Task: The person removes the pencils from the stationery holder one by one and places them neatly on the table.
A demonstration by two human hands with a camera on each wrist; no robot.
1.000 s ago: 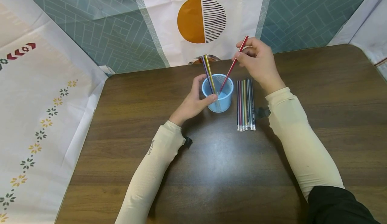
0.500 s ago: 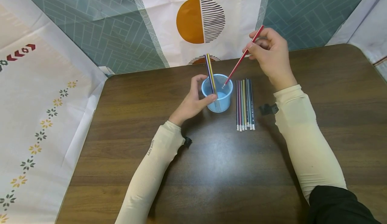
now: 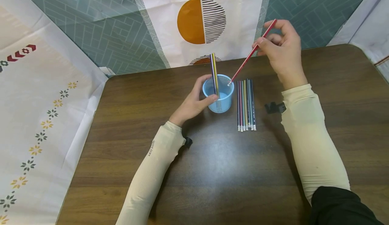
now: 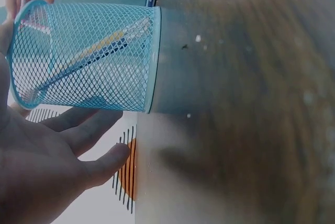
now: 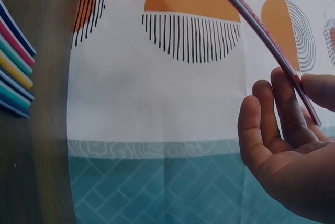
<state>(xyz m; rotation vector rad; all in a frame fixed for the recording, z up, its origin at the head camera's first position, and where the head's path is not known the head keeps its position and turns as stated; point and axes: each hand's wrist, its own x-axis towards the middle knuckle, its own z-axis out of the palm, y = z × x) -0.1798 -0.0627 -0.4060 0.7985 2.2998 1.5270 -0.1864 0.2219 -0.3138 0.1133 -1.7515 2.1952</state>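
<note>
A light-blue mesh pencil cup (image 3: 223,104) stands upright on the table. My left hand (image 3: 192,103) holds its left side, thumb across the front and fingers behind, as the left wrist view also shows. Inside the cup lean a yellow pencil (image 3: 215,71) and a dark blue one (image 3: 212,64), their upper ends above the rim. My right hand (image 3: 283,51), up and to the right, pinches a red pencil (image 3: 251,53) between thumb and fingers. This pencil slants down leftward, its eraser end at the cup's right rim.
Several pencils (image 3: 245,103) of mixed colours lie side by side just right of the cup, eraser ends toward me. The brown wooden table (image 3: 212,177) reaches back to a patterned cloth (image 3: 243,22) hanging behind it. Another cloth (image 3: 54,117) borders the left.
My right hand has moved up and right, drawing the red pencil from deep in the cup to its rim. The two pencils in the cup have swung more upright. My left hand stays put.
</note>
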